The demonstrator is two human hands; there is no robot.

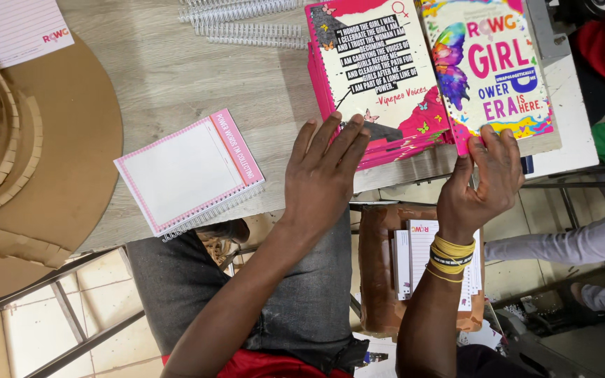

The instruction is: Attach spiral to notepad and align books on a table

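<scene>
Right hand (481, 178) pinches near edge of colourful cover sheet (488, 70); light, bendy card. Left hand (323, 171) flat, released, on pink stack (379, 77).

Spiral notebook (189, 170) left of cover stack (379, 77); wire coils (246, 21) behind, on table (176, 77).

Stack of pink covers (379, 77): flat at desk edge, top sheet white with a black text block, pink torn-look corners. Colourful cover (488, 70): butterfly, rainbow lettering, lying just beside the stack, possibly overlapping its right edge.
</scene>
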